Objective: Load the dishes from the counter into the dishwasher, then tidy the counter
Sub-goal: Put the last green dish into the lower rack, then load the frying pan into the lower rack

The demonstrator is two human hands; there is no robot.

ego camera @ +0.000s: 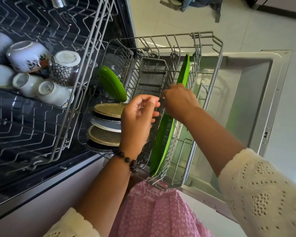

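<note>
The dishwasher door (256, 100) is lying open and flat, with the lower rack (212, 69) pulled out over it. The upper rack (85, 69) is sitting part-way out at the left, carrying upturned mugs (29, 57) along its left side. Two green plates are standing on edge along the lower rack's right side: one (161, 144) at the near corner, one (184, 71) further back. Another green plate (112, 82) and a row of speckled plates (108, 109) are standing at the rack's left side, under the upper rack. The grey cutlery basket (151, 77) is sitting mid-rack. The right hand (179, 100) is curling its grip over the basket's near edge; I cannot tell whether it is gripping anything. The left hand (138, 117), loosely curled, is holding nothing beside it.
</note>
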